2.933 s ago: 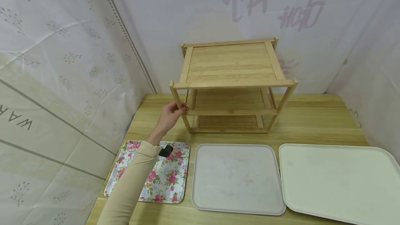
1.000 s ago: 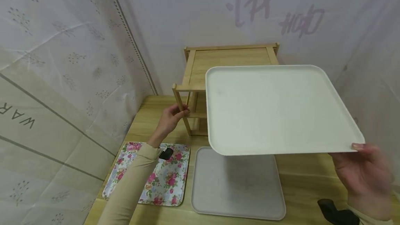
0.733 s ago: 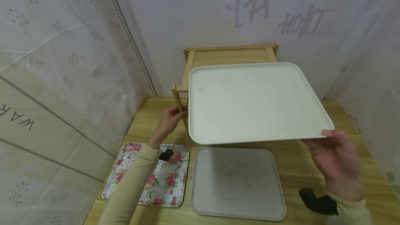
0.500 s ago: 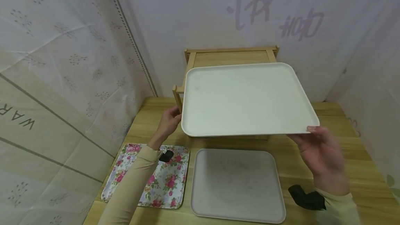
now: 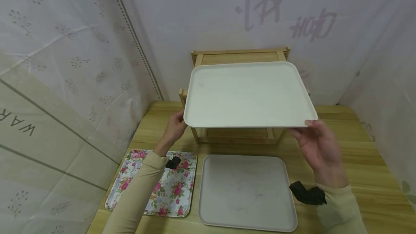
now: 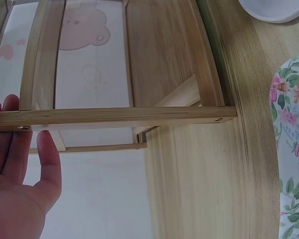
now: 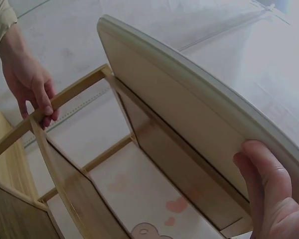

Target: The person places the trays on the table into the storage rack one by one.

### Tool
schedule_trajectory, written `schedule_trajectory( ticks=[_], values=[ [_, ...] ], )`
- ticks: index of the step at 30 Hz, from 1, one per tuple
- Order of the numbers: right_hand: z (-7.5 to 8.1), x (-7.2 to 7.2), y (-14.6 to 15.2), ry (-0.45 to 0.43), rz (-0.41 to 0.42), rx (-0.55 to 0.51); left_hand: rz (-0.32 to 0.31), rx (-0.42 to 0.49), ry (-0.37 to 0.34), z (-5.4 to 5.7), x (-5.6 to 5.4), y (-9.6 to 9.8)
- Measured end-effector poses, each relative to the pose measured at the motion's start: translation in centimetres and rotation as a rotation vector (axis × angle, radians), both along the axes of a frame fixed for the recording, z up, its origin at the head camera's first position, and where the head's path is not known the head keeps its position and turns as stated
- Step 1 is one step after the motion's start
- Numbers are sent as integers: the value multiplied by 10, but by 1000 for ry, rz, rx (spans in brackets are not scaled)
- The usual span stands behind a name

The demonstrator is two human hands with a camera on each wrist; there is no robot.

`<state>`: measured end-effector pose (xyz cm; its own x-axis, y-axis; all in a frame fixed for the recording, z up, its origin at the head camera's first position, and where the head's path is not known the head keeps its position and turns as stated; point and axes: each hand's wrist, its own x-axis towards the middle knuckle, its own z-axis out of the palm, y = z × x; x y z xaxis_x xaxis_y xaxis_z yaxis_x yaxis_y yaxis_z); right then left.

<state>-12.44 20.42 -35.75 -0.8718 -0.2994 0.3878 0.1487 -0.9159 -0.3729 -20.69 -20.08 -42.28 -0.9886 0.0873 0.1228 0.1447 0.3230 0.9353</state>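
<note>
My right hand (image 5: pixel 320 147) holds a large cream tray (image 5: pixel 250 95) by its near right corner, thumb on the rim and fingers beneath. In the head view the tray hangs in front of the wooden shelf rack (image 5: pixel 240 58), hiding much of it. From the right wrist view, the tray's underside (image 7: pixel 174 99) is tilted close along the rack's top. My left hand (image 5: pixel 173 131) grips the rack's front left leg at the middle shelf. The left wrist view puts fingers behind that leg (image 6: pixel 124 117) and the thumb (image 6: pixel 50 164) on the near side.
A grey tray (image 5: pixel 247 194) lies on the wooden table (image 5: pixel 354 161) before the rack. To its left is a floral tray (image 5: pixel 177 187), partly under my left forearm. Printed curtains (image 5: pixel 65 82) close in the left, back and right sides.
The cream tray, earlier flat on the table's right side, has been picked up by my right hand and carried left to the rack. My left hand keeps its place on the leg.
</note>
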Motion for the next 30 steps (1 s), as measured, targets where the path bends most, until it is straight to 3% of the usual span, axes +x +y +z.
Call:
schedule_trajectory(
  ticks=[10,20,23,27,30],
  values=[
    [4,-16,-4,-54,-31,29,-11,-7,-22,1,2,-1],
    [8,-25,-7,-36,-76,93,-6,5,-34,-1,0,1],
    [12,-23,-7,-40,-232,236,-8,9,-44,1,0,1],
    [17,-16,-7,-69,-605,608,-19,1,-44,13,7,4],
    [18,-10,-7,-50,-826,885,-26,-3,-42,24,14,7]
  ],
)
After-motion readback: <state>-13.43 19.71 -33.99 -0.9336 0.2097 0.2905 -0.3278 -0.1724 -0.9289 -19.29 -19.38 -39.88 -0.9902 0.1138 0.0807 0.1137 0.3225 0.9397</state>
